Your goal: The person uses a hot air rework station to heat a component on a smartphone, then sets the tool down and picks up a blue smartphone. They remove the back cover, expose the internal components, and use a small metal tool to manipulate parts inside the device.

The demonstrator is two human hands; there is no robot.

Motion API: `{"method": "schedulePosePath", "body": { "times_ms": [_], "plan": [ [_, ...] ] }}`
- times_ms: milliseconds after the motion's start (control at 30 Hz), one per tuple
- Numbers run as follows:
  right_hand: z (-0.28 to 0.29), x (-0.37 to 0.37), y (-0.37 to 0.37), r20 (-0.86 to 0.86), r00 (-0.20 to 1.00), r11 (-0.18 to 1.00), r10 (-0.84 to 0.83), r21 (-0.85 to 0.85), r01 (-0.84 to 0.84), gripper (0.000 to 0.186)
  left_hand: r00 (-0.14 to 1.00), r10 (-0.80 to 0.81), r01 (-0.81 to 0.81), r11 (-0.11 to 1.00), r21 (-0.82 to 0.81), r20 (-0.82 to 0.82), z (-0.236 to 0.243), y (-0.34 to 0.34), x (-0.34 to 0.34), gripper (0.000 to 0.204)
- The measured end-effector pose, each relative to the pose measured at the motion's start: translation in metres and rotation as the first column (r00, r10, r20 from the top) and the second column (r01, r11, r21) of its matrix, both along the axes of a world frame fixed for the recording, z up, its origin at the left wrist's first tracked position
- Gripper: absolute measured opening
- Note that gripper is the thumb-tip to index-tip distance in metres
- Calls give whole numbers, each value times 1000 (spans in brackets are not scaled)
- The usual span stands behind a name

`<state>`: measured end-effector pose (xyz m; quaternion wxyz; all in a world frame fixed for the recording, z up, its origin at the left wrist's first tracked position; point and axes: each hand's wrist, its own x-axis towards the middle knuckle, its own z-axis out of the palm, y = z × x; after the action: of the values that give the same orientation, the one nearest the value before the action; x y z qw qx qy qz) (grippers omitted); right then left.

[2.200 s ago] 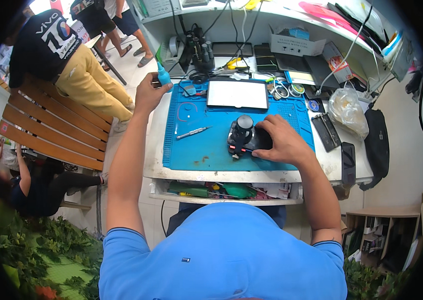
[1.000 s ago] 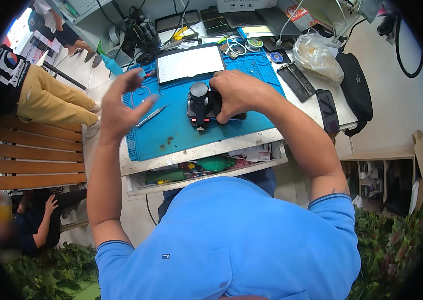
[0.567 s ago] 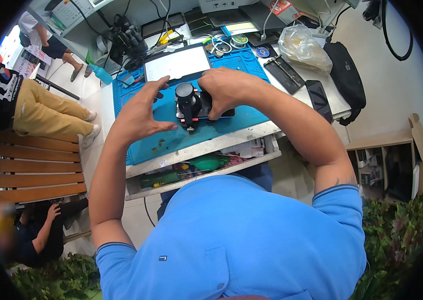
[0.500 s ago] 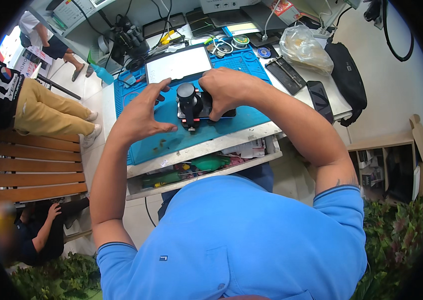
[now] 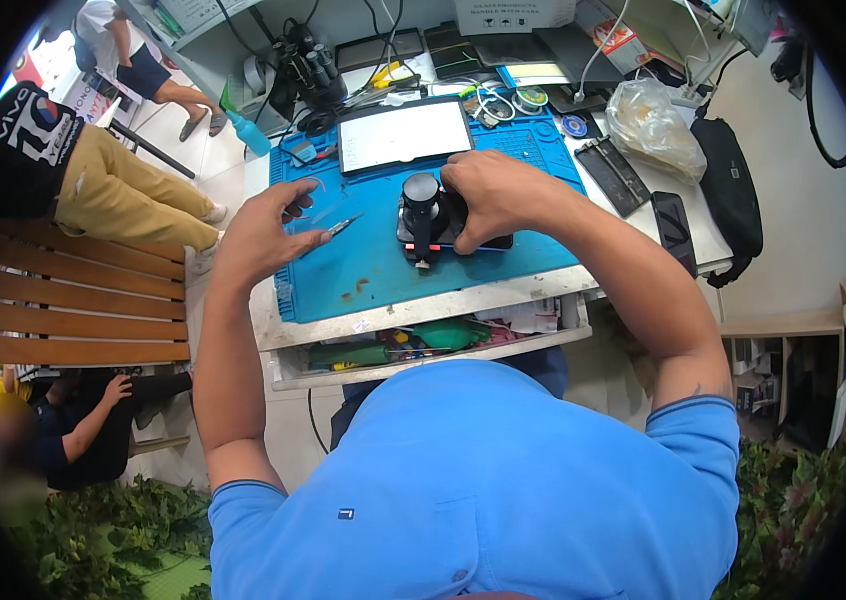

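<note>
My right hand (image 5: 498,195) grips a dark phone (image 5: 493,243) across its body, thumb at the near edge and fingers over the far side. On the phone's left end sits a black clamp (image 5: 423,215) with a round knob on top. To the left, my left hand (image 5: 268,235) hovers over the mat with thumb and fingers apart and nothing between them. A slim pointed metal tool (image 5: 346,225) shows beside its thumb tip; whether they touch I cannot tell. Under it all is a blue work mat (image 5: 373,290).
A white-faced panel (image 5: 403,137) lies behind the phone. At right are a black frame (image 5: 613,175), another phone (image 5: 674,232), a plastic bag (image 5: 655,128) and a black pouch (image 5: 730,190). An open drawer (image 5: 433,360) juts out below the table edge. People are at left.
My left hand has moved left, away from the clamp, and the pointed tool has come into sight. My right hand stays on the phone. The whole view has shifted slightly.
</note>
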<state>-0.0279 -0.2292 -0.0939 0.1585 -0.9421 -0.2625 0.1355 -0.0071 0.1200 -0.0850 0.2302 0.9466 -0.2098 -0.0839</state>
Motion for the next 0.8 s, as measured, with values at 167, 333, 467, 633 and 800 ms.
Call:
{"method": "schedulePosePath", "body": {
  "times_ms": [167, 333, 467, 633, 800],
  "plan": [
    [4, -2, -2, 0, 1000, 1000, -5, 11, 5, 62, 996, -83, 81, 991, -104, -21, -8, -10, -12, 70],
    [-11, -7, -8, 79, 997, 998, -12, 63, 7, 68, 987, -153, 144, 978, -152, -47, -8, -32, -20, 68],
    [-10, -15, -5, 68, 996, 996, -51, 72, 46, 70, 976, -220, 213, 951, -222, -7, -18, -56, -25, 58],
    [-20, -22, -7, 135, 987, 984, -89, 166, 66, 70, 992, -125, 121, 985, -121, -24, -19, -80, -53, 41],
    [-26, -29, -21, 147, 982, 965, -120, 248, 81, 76, 984, -86, 93, 995, -39, 156, -49, -97, -86, 50]
  ]
}}
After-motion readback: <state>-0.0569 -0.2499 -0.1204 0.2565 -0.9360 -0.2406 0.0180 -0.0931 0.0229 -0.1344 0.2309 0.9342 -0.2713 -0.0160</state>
